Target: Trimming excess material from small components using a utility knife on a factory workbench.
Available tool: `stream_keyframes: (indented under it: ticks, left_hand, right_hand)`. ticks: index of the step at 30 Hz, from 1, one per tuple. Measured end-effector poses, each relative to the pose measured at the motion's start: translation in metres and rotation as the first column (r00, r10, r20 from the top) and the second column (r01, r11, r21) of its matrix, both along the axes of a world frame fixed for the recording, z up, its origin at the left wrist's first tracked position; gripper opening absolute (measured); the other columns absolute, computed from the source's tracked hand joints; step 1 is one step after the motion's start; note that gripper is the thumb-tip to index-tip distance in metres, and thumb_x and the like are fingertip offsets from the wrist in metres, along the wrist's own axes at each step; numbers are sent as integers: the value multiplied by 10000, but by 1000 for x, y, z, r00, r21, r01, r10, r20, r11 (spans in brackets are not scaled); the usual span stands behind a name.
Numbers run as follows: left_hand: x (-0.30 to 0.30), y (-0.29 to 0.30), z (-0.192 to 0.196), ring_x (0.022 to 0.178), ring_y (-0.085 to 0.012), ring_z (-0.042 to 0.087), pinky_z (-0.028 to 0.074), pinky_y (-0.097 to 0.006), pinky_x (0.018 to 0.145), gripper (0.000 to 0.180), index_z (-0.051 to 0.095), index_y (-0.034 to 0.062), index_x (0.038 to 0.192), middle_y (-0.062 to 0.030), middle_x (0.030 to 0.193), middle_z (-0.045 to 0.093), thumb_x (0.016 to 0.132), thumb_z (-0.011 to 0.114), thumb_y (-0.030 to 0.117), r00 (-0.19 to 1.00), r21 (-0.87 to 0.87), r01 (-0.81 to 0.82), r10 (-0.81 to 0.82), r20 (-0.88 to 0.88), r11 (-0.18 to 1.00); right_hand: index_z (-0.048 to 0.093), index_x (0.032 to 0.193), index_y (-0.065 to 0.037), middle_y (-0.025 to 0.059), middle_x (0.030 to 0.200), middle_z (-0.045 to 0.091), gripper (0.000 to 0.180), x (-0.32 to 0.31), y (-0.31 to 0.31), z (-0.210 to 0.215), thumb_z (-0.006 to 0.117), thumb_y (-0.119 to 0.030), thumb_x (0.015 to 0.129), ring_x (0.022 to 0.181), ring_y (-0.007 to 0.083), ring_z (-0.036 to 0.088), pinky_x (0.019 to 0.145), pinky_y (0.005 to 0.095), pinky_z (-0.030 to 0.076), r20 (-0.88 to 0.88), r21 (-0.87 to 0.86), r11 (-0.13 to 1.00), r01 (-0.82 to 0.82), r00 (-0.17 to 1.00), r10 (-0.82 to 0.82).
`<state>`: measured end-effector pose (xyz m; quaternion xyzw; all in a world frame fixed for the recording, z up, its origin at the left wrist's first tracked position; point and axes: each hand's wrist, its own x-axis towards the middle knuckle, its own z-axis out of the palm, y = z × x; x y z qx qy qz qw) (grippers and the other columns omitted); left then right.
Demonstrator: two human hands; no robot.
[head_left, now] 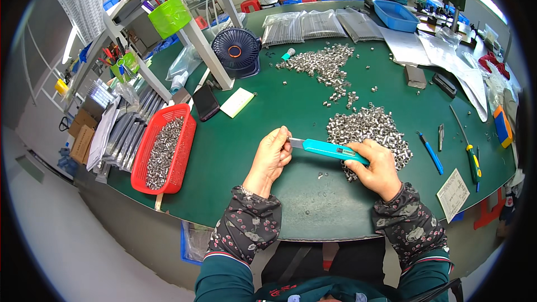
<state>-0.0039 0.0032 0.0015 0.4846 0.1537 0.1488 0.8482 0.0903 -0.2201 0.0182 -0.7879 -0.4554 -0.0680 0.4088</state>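
My flowered sleeves point(246, 226) come up from the lower edge, nearest of all, and my two hands meet over the green table point(268, 128). My right hand point(379, 169) is closed around the rear of a turquoise utility knife point(330, 150), fingers wrapped over the handle. The knife lies almost level between my hands, its short metal blade end pointing to my left. My left hand point(271, 156) is pinched shut at that blade tip, thumb and fingertips pressed together; whether a small part sits between them I cannot tell, it is too small to see.

Just beyond my right hand, touching its far side, lies a heap of small silver metal rings point(369, 128). A few loose rings point(323, 175) lie on the table between my wrists. Farther back a second, looser scatter of rings point(324, 64) spreads across the middle of the table.

To my left, at the table edge, a red plastic basket point(146, 151) holds more of the same silver parts. Behind it lie a black phone point(205, 102) and a pale card point(237, 102), and past those a dark blue round fan point(236, 50). To my right lie a blue pen point(430, 152) and a green-handled screwdriver point(471, 159), well apart from the knife. A blue tray point(396, 15) sits at the far side.
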Motion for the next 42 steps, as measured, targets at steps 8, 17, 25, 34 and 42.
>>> stream_keyframes:
  ticks: [8,17,25,34,42]
  left_hand:
    - [0,-4,4,400,-40,296,191,-153,325,321,484,81,734,0,575,434,898,449,356,996,-67,66,-69,-54,996]
    - [11,-17,4,479,-47,368,269,-160,363,55,536,52,840,4,650,470,830,548,105,987,71,140,-133,-87,988]
    - [31,-57,7,561,-150,511,423,-299,547,113,586,29,799,-66,648,540,715,620,98,962,931,187,134,-238,312]
    - [29,-47,1,559,-149,496,387,-273,470,92,550,29,799,-54,697,543,771,593,106,980,807,135,42,-194,575]
    - [1,-8,1,530,-53,364,239,-149,357,35,512,57,876,-40,822,508,870,491,85,982,-242,168,-141,127,956]
  right_hand:
    - [607,944,-60,98,682,519,278,8,1,-3,656,-170,694,604,269,541,539,339,429,93,200,979,-35,996,17]
    - [601,937,-8,99,728,561,262,13,-1,2,657,-136,716,633,208,551,578,284,427,-58,359,932,57,998,-38]
    - [605,946,-18,99,726,557,274,11,-2,0,662,-154,715,627,214,546,566,293,429,-64,366,928,68,997,-48]
    - [603,943,-17,100,705,542,277,13,1,-2,663,-157,712,607,224,536,554,295,418,-16,411,911,31,1000,-27]
    - [605,940,-22,106,705,545,275,8,0,-2,659,-142,698,613,239,544,556,310,421,-46,304,953,13,999,1]
